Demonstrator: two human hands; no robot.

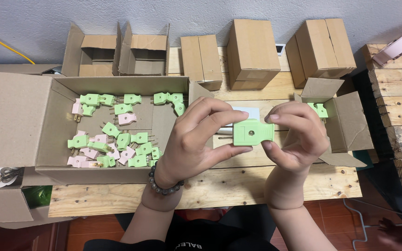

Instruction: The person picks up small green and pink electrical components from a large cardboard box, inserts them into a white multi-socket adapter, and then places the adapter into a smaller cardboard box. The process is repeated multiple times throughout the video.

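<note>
Holding a green plug (253,132) between both hands, just right of the big open box (24,116) of plugs.
Left hand (196,135) and right hand (296,137) pinch it by fingertips above the tabletop (238,183); such a light grip could let it slip and fall.

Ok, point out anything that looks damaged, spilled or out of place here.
Nothing stands out. Both the left hand and right hand hold one green plug, which looks intact. The loose green and pink plugs stay inside the big open carton; none lie on the wooden table.
</note>
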